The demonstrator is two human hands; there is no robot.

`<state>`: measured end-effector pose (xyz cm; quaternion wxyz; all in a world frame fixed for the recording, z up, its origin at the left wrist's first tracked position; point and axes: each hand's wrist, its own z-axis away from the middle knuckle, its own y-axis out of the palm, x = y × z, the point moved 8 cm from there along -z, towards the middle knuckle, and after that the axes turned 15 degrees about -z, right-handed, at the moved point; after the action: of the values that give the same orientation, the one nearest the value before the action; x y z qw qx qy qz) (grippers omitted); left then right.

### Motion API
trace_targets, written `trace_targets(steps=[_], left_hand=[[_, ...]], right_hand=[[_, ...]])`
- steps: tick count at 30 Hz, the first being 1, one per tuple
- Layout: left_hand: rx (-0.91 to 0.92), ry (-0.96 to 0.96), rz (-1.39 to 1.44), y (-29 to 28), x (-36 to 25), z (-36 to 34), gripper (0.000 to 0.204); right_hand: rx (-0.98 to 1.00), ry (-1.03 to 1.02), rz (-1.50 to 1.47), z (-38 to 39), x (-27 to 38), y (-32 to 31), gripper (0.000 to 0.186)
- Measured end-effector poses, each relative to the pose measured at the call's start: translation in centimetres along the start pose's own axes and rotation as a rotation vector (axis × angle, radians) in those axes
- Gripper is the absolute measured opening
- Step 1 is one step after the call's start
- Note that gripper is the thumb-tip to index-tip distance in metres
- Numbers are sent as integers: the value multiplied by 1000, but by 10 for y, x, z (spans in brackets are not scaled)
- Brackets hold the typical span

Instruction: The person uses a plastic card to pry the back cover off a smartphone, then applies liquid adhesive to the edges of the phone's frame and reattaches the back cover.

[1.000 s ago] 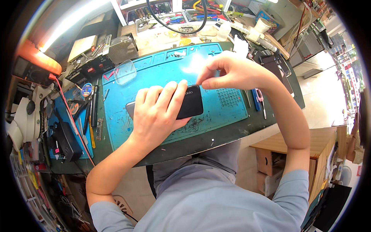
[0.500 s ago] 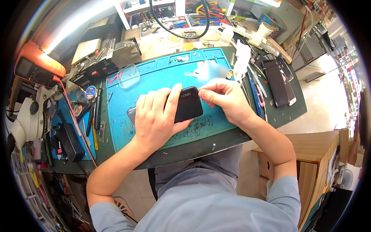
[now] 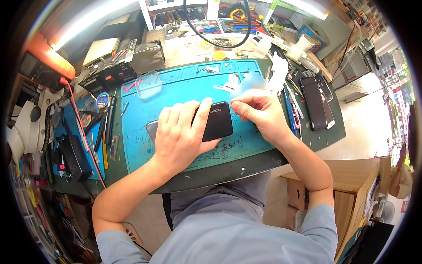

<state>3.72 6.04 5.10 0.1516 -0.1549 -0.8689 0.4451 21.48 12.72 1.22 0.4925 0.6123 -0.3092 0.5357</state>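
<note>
Steadying the black phone (image 3: 220, 121) over the blue mat (image 3: 135, 121), left hand (image 3: 176, 134) clasps its edges, presumably against slipping; right hand (image 3: 262, 115) pinches near one end, contents unclear.

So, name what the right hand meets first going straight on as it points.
The right hand would probably meet the black phone first, at its right end; depth is unclear.

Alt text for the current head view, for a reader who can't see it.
A person's left hand holds a black smartphone over a blue repair mat, the right hand close beside the phone's far right corner. An orange multimeter and a clear plastic box are toward the left.
</note>
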Motion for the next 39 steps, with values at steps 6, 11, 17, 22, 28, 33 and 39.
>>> trace_targets(steps=[6,11,17,22,28,33,39], left_hand=[[-53,47,-21,-5,-2,-2,81],[-49,46,-6,-4,-1,-3,80],[-79,47,-15,-5,-3,-2,78],[-40,20,24,0,0,-1,80],[-42,13,71,-1,-1,2,85],[-26,-4,97,0,3,2,88],[-7,-6,117,2,4,1,92]], right_hand=[[60,-38,78,-5,11,6,18],[113,16,95,-10,13,6,16],[154,55,108,-15,11,6,15],[98,63,78,-12,6,4,18],[99,54,31,2,3,1,19],[123,-1,43,6,-3,-4,17],[42,73,63,7,-9,0,20]])
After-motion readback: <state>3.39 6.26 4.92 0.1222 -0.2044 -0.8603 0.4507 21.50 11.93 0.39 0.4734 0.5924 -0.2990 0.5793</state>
